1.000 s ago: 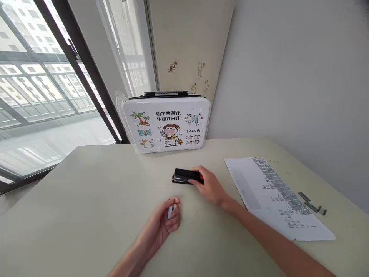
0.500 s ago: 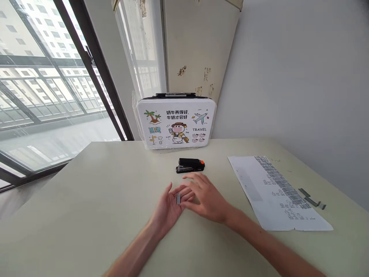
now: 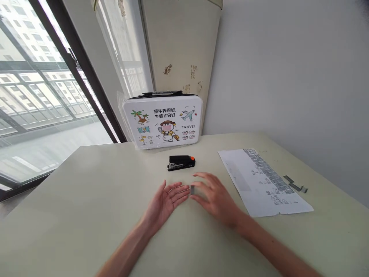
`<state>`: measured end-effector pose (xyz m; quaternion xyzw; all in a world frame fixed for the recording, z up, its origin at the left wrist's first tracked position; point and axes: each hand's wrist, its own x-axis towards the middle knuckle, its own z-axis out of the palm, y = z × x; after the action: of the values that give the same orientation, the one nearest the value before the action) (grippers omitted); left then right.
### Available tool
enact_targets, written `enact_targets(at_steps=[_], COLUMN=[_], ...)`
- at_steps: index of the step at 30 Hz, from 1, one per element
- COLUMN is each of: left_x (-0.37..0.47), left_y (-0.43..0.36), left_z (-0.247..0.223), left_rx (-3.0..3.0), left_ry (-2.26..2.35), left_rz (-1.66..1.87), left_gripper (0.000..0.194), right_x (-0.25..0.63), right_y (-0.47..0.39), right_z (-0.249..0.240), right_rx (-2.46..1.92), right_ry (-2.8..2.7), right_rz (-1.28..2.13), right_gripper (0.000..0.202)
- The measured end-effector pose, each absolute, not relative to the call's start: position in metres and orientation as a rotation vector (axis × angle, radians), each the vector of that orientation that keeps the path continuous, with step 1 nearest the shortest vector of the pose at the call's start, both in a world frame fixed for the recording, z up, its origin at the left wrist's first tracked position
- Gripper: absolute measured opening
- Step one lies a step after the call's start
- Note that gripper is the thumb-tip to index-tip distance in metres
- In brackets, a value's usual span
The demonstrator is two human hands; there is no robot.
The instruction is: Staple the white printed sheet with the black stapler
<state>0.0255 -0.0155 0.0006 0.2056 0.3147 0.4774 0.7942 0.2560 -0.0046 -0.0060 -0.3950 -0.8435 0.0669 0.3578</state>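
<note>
Between the thumb and a finger of my right hand (image 3: 215, 198) is a small grey strip of staples (image 3: 192, 189), slightly blurred. My left hand (image 3: 165, 202) lies palm up with its fingers stretched out and nothing in the palm. Its fingertips are close beside the strip; whether they touch it I cannot tell. Beyond both hands a black stapler (image 3: 181, 162) with an orange button lies on the table (image 3: 86, 215).
A printed sheet of paper (image 3: 242, 181) lies to the right, with more grey staple strips (image 3: 294, 186) by its right edge. Behind the stapler stands a white cartoon-printed case (image 3: 164, 123) in clear plastic. A window (image 3: 43, 96) is at the left.
The staple strip has left my left palm and is now pinched in my right hand, past the left fingertips. The whole view has shifted, with everything appearing further left.
</note>
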Motion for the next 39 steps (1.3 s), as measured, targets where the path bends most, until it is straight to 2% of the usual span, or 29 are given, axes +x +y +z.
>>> enact_targets(at_steps=[3,9,15,25,33,39], left_x=[0.026,0.029,0.031,0.031,0.031,0.029], left_y=[-0.013,-0.006,-0.006,-0.005,-0.005,-0.005], left_z=[0.002,0.002,0.007,0.006,0.007,0.006], left_rx=[0.440,0.424,0.442,0.442,0.480,0.497], left_ry=[0.723,0.793,0.799,0.825,0.838,0.839], left_rz=[1.025,1.046,1.047,1.048,1.032,1.014], left_gripper=[0.047,0.038,0.031,0.027,0.021,0.021], right_x=[0.320,0.458,0.532,0.539,0.489,0.465], right_y=[0.004,0.018,0.036,0.045,0.032,0.033], right_z=[-0.011,-0.033,-0.060,-0.069,-0.051,-0.067], right_rx=[-1.219,-1.737,-2.018,-2.149,-1.763,-1.761], right_ry=[-2.088,-1.809,-1.623,-1.482,-1.746,-2.098], right_rz=[0.079,-0.120,-0.277,-0.228,-0.080,0.089], right_gripper=[0.024,0.039,0.055,0.063,0.046,0.066])
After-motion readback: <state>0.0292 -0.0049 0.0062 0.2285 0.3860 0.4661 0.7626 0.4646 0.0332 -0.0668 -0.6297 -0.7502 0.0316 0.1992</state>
